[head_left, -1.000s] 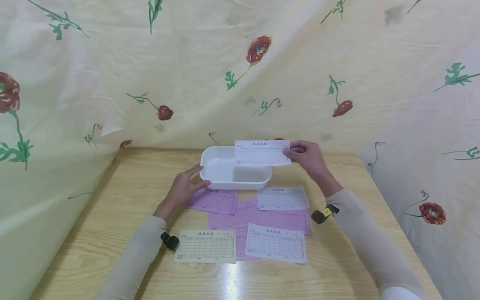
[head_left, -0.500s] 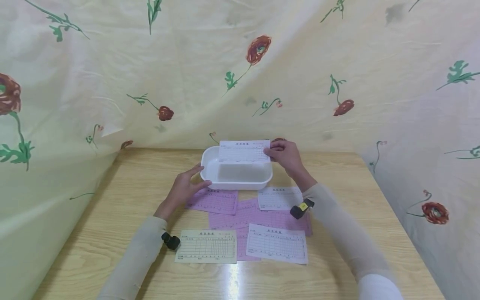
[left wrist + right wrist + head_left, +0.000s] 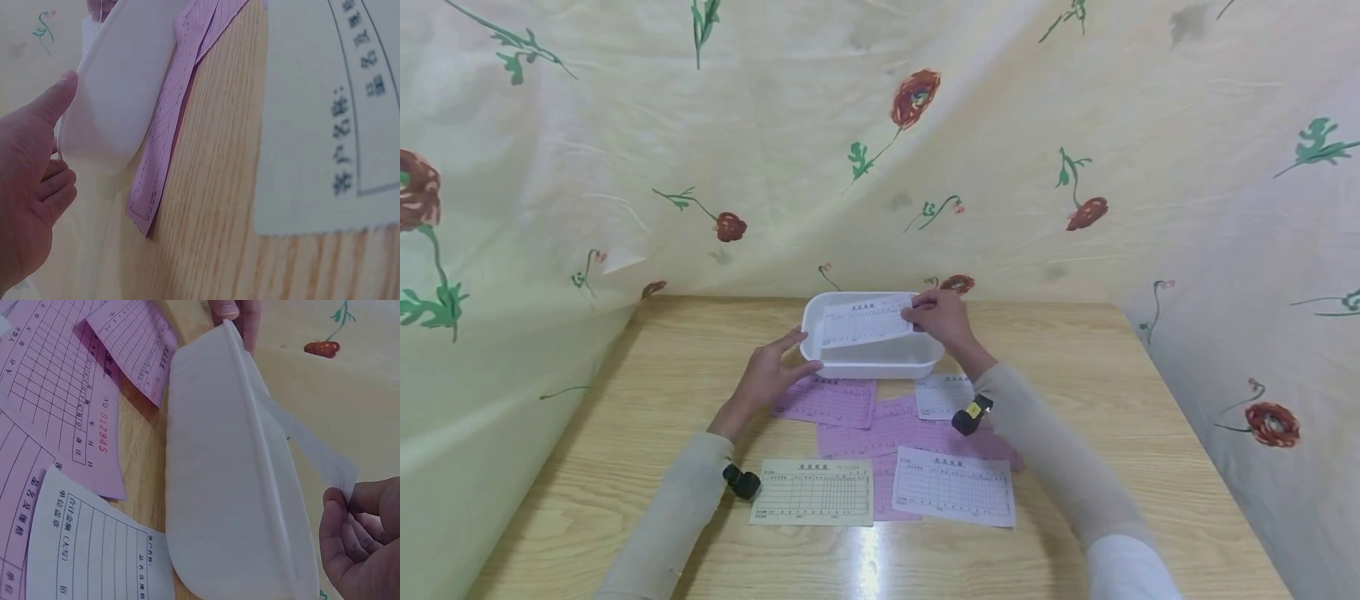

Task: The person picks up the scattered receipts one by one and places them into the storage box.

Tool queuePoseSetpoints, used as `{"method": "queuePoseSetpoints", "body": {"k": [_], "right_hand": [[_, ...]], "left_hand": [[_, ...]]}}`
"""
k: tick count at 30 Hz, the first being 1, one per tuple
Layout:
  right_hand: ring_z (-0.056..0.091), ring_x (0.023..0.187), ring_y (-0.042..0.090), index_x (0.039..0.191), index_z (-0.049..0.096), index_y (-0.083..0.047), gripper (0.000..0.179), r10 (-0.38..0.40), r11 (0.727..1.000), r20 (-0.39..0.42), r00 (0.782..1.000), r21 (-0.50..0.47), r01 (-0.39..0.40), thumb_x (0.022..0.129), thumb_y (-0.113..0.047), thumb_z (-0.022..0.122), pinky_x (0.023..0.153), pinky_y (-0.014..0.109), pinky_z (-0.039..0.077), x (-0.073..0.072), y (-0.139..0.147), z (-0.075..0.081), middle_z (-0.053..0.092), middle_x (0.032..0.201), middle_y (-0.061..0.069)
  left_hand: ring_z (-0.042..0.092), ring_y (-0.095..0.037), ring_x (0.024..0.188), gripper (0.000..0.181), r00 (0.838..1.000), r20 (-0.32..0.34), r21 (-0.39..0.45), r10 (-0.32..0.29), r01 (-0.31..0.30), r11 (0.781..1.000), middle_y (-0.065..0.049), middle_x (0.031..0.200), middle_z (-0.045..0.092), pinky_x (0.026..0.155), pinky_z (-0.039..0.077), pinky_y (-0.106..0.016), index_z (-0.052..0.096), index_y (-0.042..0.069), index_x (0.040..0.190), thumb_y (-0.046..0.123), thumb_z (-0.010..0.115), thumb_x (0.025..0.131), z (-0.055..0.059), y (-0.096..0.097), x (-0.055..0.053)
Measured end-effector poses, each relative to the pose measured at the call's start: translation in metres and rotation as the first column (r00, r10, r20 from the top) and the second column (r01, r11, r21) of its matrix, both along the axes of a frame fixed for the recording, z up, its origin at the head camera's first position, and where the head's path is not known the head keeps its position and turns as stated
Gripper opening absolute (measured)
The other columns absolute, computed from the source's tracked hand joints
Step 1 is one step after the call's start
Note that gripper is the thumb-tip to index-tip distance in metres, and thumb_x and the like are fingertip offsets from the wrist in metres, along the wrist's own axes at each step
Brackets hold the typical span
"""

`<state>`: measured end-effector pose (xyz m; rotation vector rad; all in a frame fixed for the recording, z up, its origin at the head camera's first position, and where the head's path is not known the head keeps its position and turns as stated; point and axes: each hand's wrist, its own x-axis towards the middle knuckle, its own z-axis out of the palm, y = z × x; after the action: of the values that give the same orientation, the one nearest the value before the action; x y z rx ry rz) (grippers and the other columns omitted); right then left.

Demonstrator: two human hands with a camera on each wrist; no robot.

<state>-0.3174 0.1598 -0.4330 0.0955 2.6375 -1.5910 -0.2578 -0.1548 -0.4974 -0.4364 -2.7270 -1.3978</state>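
A white plastic tub (image 3: 880,369) stands toward the back of the table. My left hand (image 3: 769,371) grips its left end; in the left wrist view the thumb (image 3: 59,94) lies at the rim and the other fingers curl beneath it. Between thumb and fingers my right hand (image 3: 942,318) pinches the right end of a white printed receipt slip (image 3: 865,322). That slip slants down to the left, its far end inside the tub below the rim, as the right wrist view also shows (image 3: 312,440).
In front of the tub lie several pink slips (image 3: 835,402), some overlapping, and two white slips (image 3: 953,487), the rear one partly hidden by the right wrist camera. A pale yellow slip (image 3: 812,493) lies front left. A flowered cloth (image 3: 760,150) hangs behind the wooden table (image 3: 647,400).
My right hand has moved left and a little down with the white receipt slip, which has gone from above the tub to tilting into it. The left hand stays on the tub.
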Motion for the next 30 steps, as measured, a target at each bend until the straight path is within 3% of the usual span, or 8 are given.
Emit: {"method": "queuePoseSetpoints", "body": {"k": [5,10,19,30], "right_hand": [[0.072,0.069,0.015,0.113,0.07,0.007,0.028,0.013,1.0,0.007,1.0,-0.026,-0.013,0.089,-0.006,0.077,0.08,0.042,0.065,0.001,-0.008,-0.004,0.075,0.105,0.025],[0.073,0.071,0.02,0.111,0.07,0.007,0.025,0.012,1.0,0.037,0.999,-0.029,-0.011,0.089,-0.003,0.077,0.084,0.047,0.063,0.001,-0.013,-0.006,0.074,0.104,0.025],[0.077,0.083,0.03,0.11,0.072,0.006,0.023,0.06,0.996,0.035,0.998,0.057,-0.061,0.091,-0.006,0.076,0.08,0.042,0.065,-0.004,-0.016,-0.014,0.075,0.103,0.023],[0.076,0.08,0.024,0.112,0.072,0.004,0.025,0.09,0.989,0.045,0.995,0.113,-0.095,0.092,-0.01,0.076,0.079,0.038,0.065,-0.005,-0.013,-0.011,0.076,0.103,0.021]], "left_hand": [[0.034,-0.039,0.149,0.078,1.0,-0.005,-0.005,-0.008,0.008,1.0,-0.018,0.16,0.039,0.122,0.028,-0.057,0.052,0.003,0.147,0.043,0.08,0.087,0.0,-0.001,0.0],[0.035,-0.038,0.149,0.078,1.0,0.0,-0.005,-0.007,0.007,1.0,-0.018,0.16,0.039,0.122,0.029,-0.057,0.052,0.003,0.147,0.044,0.08,0.087,-0.001,-0.001,0.0],[0.035,-0.036,0.15,0.077,1.0,-0.003,-0.01,-0.01,0.01,1.0,-0.018,0.16,0.038,0.123,0.029,-0.054,0.052,0.004,0.148,0.044,0.078,0.088,0.001,-0.001,-0.001],[0.034,-0.038,0.15,0.076,1.0,-0.012,-0.019,-0.012,0.012,1.0,-0.019,0.16,0.038,0.123,0.028,-0.057,0.053,0.005,0.147,0.044,0.079,0.087,0.001,-0.001,-0.001]]}}
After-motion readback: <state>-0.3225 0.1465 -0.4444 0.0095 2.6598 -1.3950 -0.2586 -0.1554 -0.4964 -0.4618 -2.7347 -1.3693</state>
